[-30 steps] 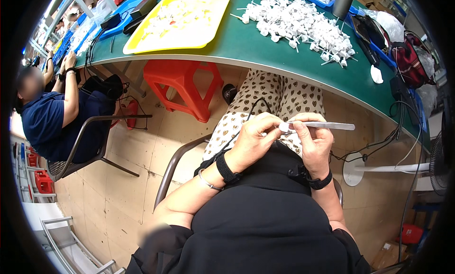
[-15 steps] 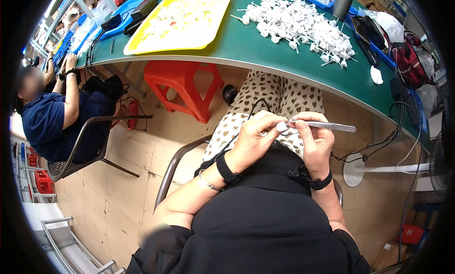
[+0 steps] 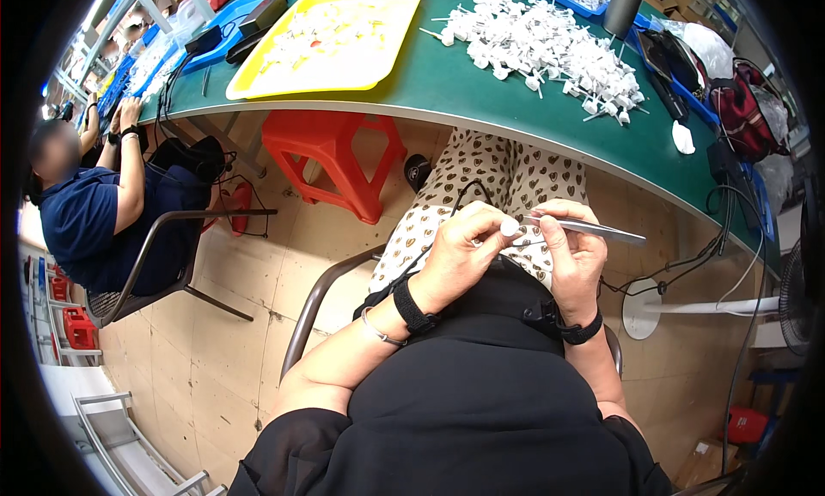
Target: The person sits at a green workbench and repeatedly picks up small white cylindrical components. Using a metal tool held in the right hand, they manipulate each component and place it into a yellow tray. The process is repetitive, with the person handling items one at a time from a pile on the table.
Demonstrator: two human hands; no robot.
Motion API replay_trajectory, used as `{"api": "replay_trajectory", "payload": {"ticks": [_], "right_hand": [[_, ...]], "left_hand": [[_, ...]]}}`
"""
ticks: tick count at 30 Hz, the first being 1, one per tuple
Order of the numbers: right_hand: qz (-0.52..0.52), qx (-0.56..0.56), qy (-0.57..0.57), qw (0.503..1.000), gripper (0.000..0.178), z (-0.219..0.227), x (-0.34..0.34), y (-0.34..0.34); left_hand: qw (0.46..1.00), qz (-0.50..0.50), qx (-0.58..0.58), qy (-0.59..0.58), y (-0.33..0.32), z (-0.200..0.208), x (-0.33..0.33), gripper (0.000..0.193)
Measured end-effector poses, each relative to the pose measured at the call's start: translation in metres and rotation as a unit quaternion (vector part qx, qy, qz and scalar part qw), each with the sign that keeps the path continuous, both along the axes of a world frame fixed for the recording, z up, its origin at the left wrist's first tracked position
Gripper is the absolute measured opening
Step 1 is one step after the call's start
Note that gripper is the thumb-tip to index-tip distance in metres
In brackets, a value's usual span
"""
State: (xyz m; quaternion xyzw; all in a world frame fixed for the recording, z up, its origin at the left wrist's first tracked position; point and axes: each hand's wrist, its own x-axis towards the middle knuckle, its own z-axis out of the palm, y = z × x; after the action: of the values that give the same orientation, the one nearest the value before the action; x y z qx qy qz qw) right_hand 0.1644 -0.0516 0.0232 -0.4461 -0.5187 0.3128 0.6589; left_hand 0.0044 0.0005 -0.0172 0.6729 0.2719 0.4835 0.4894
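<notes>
Above my lap, my left hand (image 3: 464,247) pinches a small white plastic piece (image 3: 510,228) between thumb and fingertips. My right hand (image 3: 572,249) is closed round a pair of metal tweezers (image 3: 606,231), whose broad end sticks out to the right. The tweezers' tips point left, a little apart from the white piece; whether they hold anything is too small to tell. On the green table (image 3: 447,79) beyond lies a heap of white plastic parts with thin stems (image 3: 541,49). Left of it stands a yellow tray (image 3: 387,66) with small pale pieces.
A red stool (image 3: 322,148) stands under the table edge. To the left a co-worker (image 3: 103,204) in dark blue sits on a chair. Blue trays, a dark cylinder (image 3: 625,8) and a dark red bag (image 3: 743,109) line the right end. Cables hang down there beside a fan (image 3: 795,298).
The tweezers' tips have drawn back slightly to the right from the white piece, and their broad end has dipped a little. My left hand stays nearly in place.
</notes>
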Motion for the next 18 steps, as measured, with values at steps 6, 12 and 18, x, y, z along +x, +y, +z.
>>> {"api": "replay_trajectory", "payload": {"ticks": [6,12,18], "right_hand": [[0.011,0.0,-0.012,1.0,0.013,-0.007,0.007,0.001],[-0.011,-0.033,-0.248,0.968,0.033,-0.001,0.005,-0.005],[-0.022,0.013,-0.345,0.938,0.037,0.0,0.003,0.0]], "left_hand": [[1.0,-0.003,-0.002,0.0,0.0,-0.001,-0.001,0.001],[1.0,0.009,0.019,0.009,0.0,0.001,-0.001,0.006],[0.998,0.009,0.048,0.037,-0.001,-0.001,-0.003,0.013]]}}
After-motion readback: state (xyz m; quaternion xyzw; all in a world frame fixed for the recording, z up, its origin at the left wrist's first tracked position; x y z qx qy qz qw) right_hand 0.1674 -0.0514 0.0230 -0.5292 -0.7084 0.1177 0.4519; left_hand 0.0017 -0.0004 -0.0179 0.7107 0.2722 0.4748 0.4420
